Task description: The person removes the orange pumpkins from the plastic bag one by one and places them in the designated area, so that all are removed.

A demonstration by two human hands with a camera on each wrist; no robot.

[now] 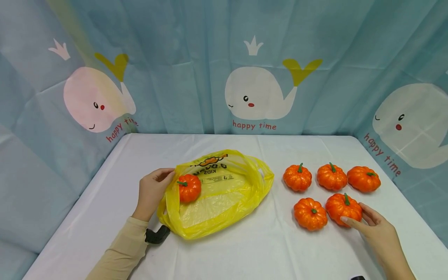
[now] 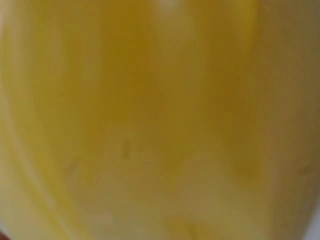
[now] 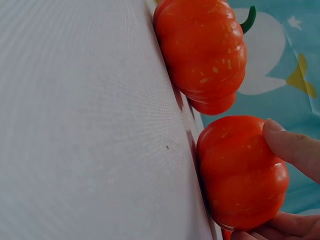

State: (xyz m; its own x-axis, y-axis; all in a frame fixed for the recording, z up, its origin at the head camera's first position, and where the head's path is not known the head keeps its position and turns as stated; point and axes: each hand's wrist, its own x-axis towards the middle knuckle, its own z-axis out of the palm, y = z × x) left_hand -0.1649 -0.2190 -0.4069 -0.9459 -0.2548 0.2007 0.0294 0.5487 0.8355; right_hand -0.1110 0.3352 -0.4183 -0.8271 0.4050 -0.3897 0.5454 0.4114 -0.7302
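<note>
A yellow plastic bag (image 1: 217,212) lies with its mouth open on the table, one small orange pumpkin (image 1: 189,188) inside near its left edge. My left hand (image 1: 153,190) pinches the bag's left rim; yellow film fills the left wrist view, blurred. On the right, my right hand (image 1: 379,229) grips a pumpkin (image 1: 343,210) with a green stem, thumb at its near side and fingers behind. In the right wrist view this pumpkin (image 3: 242,172) sits between thumb and fingers, close to the table, beside another pumpkin (image 3: 202,47).
Several other pumpkins stand close by: one (image 1: 310,214) just left of the gripped one, and a back row of a left (image 1: 297,179), a middle (image 1: 331,177) and a right one (image 1: 364,179). A whale-print curtain (image 1: 196,97) hangs behind the white table (image 1: 266,249).
</note>
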